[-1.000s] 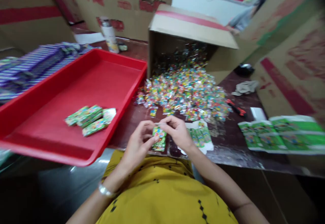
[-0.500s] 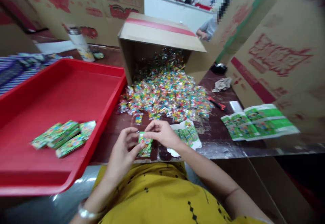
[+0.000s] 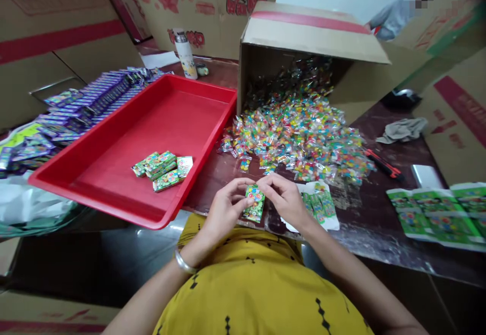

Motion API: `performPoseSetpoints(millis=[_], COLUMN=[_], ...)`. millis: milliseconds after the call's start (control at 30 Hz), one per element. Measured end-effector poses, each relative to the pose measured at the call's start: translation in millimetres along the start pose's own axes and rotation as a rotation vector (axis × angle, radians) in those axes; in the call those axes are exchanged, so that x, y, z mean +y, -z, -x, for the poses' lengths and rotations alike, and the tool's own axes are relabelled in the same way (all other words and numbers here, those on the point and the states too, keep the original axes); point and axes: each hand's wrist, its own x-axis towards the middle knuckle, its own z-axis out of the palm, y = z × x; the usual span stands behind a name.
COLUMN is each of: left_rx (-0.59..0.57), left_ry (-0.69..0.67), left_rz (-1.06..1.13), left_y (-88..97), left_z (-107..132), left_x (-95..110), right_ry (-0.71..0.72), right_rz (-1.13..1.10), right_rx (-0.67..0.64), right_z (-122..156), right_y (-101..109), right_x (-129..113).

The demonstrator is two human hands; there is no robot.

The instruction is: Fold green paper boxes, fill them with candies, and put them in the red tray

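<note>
A small green printed candy box (image 3: 255, 205) is between my hands at the table's front edge. My left hand (image 3: 230, 204) grips its left side, thumb across the printed face. At its upper right corner, my right hand (image 3: 281, 197) has its fingers pinched on the box's top end. Just to the right, partly under my right forearm, lie flat green-and-white cartons (image 3: 321, 204). Beyond my hands spreads a heap of clear candy packets (image 3: 292, 135), spilling from a cardboard box on its side (image 3: 304, 29). Several green boxes (image 3: 161, 167) rest in the red tray (image 3: 114, 145).
Purple packs (image 3: 98, 94) are stacked left of the tray. A flask (image 3: 185, 54) stands at the back. On the right are a red-and-black cutter (image 3: 383, 164), a grey cloth (image 3: 402, 130), a white block (image 3: 423, 176) and more green cartons (image 3: 436, 213). A person's sleeve (image 3: 393, 18) shows behind.
The view has swung left, so everything sits further right in the picture. Both hands stay on the green candy box, the right one still at its top end.
</note>
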Motion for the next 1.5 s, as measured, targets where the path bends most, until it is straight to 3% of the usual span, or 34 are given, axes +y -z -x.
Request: performPoseSetpoints(millis=[133, 233, 300, 367, 433, 533, 600, 700, 800, 900, 1000, 1100, 1200, 1300, 1367, 1500], left_rx=[0.087, 0.32, 0.562, 0.762, 0.801, 0.614, 0.359, 0.09, -0.042, -0.209, -0.38, -0.408, -0.334, -0.28, -0.293, -0.445], left_ry=[-0.043, -0.195, -0.266, -0.208, -0.222, -0.409, -0.433, -0.303, -0.116, 0.049, 0.204, 0.322, 0.33, 0.287, 0.273, 0.234], left_rz=[-0.085, -0.362, -0.671, -1.003, -1.179, -1.093, -0.944, -0.742, -0.486, -0.14, 0.185, 0.475, 0.654, 0.668, 0.596, 0.341], left_y=[7.3, 43.2, 78.1, 107.9, 119.9, 95.9, 62.7, 17.0, -6.1, -12.9, -15.4, -17.5, -15.9, -10.1, -5.5, 4.0], left_z=[2, 7, 10, 11, 10, 4, 0, -8, -18, -26, -28, -24, -21, -19, -15, -6], left_x=[6, 27, 46, 62, 67, 50, 28, -4, -19, -16, -7, -5, -10, -12, -8, 2], right_ry=[-0.022, -0.103, -0.136, -0.17, -0.209, -0.266, -0.299, -0.251, -0.213, -0.254, -0.225, -0.097, 0.131, 0.174, 0.073, -0.159], right_rz=[-0.063, 0.001, 0.213, 0.514, 0.764, 0.945, 0.963, 0.825, 0.455, 0.074, -0.048, 0.091, 0.409, 0.499, 0.389, 0.18], right_rx=[-0.072, 0.047, 0.166, 0.08, -0.083, -0.199, -0.194, -0.096, -0.015, -0.035, -0.018, 0.117, 0.236, 0.085, -0.053, -0.302], right_z=[5, 0, -3, -3, 0, 3, 4, 2, 2, 0, -1, 4, 14, 25, 28, 25], right_y=[5, 33, 57, 78, 88, 85, 79, 76, 79, 77, 66, 49, 33, 22, 21, 37], right_x=[-3, 8, 20, 32, 40, 47, 49, 47, 37, 19, 2, -8, -7, -4, -4, -8])
